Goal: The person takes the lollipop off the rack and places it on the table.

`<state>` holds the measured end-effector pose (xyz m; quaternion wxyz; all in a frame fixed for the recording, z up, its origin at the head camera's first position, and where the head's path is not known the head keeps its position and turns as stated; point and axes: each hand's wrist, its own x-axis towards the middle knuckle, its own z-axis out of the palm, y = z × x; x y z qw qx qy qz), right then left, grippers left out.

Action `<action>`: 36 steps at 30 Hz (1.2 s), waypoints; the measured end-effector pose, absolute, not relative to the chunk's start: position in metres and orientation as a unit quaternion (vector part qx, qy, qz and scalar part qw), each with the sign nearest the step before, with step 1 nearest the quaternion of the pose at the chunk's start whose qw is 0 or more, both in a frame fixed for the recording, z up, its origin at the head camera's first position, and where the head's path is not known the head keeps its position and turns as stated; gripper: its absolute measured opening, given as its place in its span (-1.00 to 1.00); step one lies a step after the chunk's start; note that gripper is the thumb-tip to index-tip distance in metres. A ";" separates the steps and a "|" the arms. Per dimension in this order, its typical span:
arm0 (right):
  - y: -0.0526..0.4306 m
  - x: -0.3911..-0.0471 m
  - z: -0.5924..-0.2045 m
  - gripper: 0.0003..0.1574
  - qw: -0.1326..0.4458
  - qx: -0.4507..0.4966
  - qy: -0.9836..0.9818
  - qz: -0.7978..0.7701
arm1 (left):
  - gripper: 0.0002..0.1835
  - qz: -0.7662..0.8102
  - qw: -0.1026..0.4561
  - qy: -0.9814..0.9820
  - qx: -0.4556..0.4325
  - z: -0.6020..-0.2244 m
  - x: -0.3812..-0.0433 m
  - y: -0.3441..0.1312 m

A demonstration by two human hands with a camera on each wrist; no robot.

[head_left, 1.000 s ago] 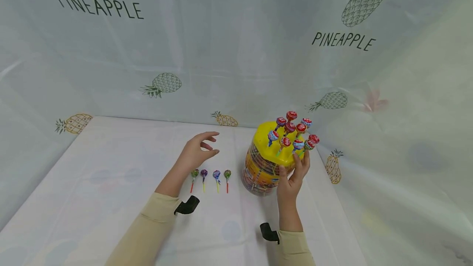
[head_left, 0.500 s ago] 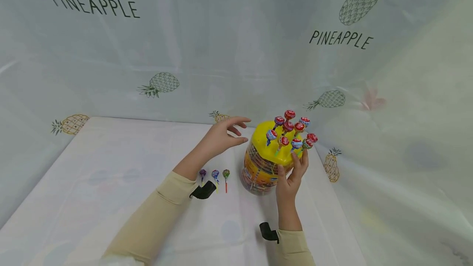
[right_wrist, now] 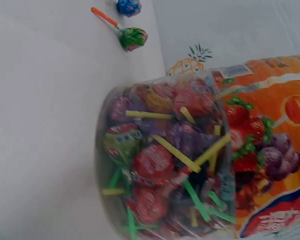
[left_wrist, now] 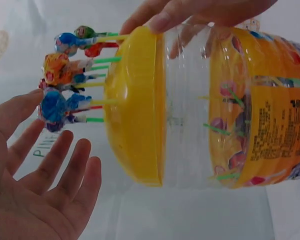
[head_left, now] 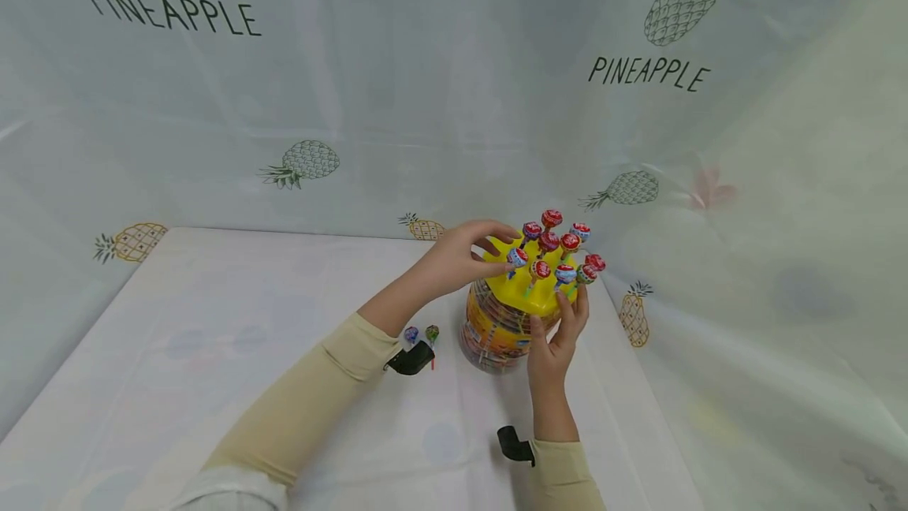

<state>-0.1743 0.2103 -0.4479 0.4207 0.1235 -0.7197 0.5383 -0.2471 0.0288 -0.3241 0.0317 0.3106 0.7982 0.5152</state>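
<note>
Nearest are the person's two pale sleeves (head_left: pixel 305 400), a black piece (head_left: pixel 410 359) sticking out at each cuff. Beyond the left one, on the white worktop (head_left: pixel 440 408), lie a green lollipop (head_left: pixel 432 333) and a blue lollipop (head_left: pixel 411 333); the left arm could hide more. The right hand (head_left: pixel 556 341) rests spread against the near right side of the jar (head_left: pixel 489 330), its fingers up by the edge of the yellow lid (head_left: pixel 525 302), seemingly bracing it. The jar stands upright to the right of the loose sweets, with many more wrapped lollipops (right_wrist: pixel 153 162) inside. Over the lid's left edge reaches the left hand (head_left: pixel 464 259), fingers loosely spread, the thumb at or just beside a blue-wrapped lollipop (head_left: pixel 517 257); whether they touch cannot be told. That one and about nine other standing lollipops (head_left: pixel 570 243) poke up from the lid, so the planting looks largely done, and the two loose ones appear to be what is left. Behind everything hangs the pineapple-print curtain (head_left: pixel 397 101).
</note>
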 end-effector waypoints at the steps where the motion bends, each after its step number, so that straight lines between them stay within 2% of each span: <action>1: 0.211 -0.173 -0.446 -0.52 0.420 0.121 -0.724 0.534 | -0.53 0.516 0.035 0.797 0.311 -0.324 -0.246 0.030; 6: 0.217 -0.168 -0.438 -0.53 0.410 0.123 -0.730 0.533 | -0.56 0.512 0.052 0.801 0.306 -0.323 -0.242 0.034; 10: 0.233 -0.177 -0.445 -0.49 0.417 0.139 -0.686 0.580 | -0.57 0.506 0.056 0.806 0.302 -0.323 -0.240 0.035; 14: 0.256 -0.193 -0.449 -0.30 0.398 0.154 -0.624 0.654 | -0.59 0.503 0.056 0.808 0.302 -0.322 -0.239 0.036; 16: 0.266 -0.199 -0.446 -0.18 0.353 0.162 -0.606 0.694 | -0.60 0.503 0.055 0.808 0.301 -0.322 -0.239 0.036; 22: 0.292 -0.219 -0.428 0.03 0.168 0.219 -0.594 0.756 | -0.62 0.503 0.049 0.808 0.301 -0.323 -0.239 0.036; 26: 0.302 -0.230 -0.420 0.06 0.080 0.277 -0.574 0.767 | -0.63 0.500 0.047 0.811 0.300 -0.323 -0.239 0.036; 31: 0.308 -0.236 -0.415 -0.08 0.021 0.302 -0.577 0.759 | -0.63 0.508 0.045 0.807 0.297 -0.322 -0.236 0.036; 36: 0.315 -0.239 -0.414 -0.06 -0.008 0.282 -0.594 0.753 | -0.65 0.529 0.019 0.792 0.304 -0.322 -0.236 0.035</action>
